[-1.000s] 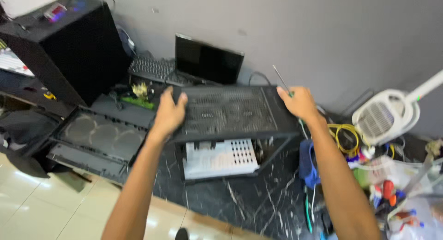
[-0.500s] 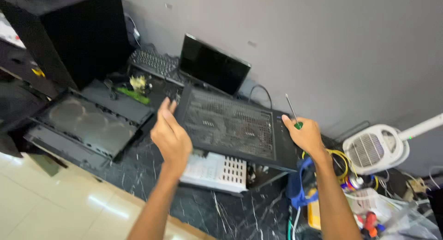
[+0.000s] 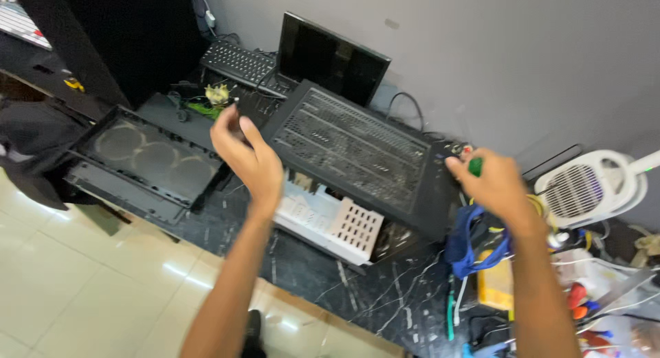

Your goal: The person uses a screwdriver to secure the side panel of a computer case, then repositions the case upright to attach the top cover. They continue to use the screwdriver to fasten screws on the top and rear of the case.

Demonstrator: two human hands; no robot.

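A black computer case [image 3: 357,148] lies on the dark marble table [image 3: 385,296], its perforated side panel facing up. A white perforated metal part [image 3: 333,224] shows under its near edge. My left hand [image 3: 249,155] hovers above the case's left edge with its fingers loosely apart and nothing visible in them. My right hand [image 3: 495,186] is at the case's right corner, closed around a green-handled screwdriver [image 3: 475,167].
A black panel with round fan grilles [image 3: 144,158] lies to the left. At the back stand a monitor [image 3: 330,55], a keyboard [image 3: 244,61] and a black tower [image 3: 124,35]. A white fan [image 3: 584,189], a blue cloth [image 3: 474,244] and loose tools clutter the right.
Both hands gripped the case's sides a second ago. The left hand has lifted off it and the right has slid to the right corner, still holding the screwdriver.
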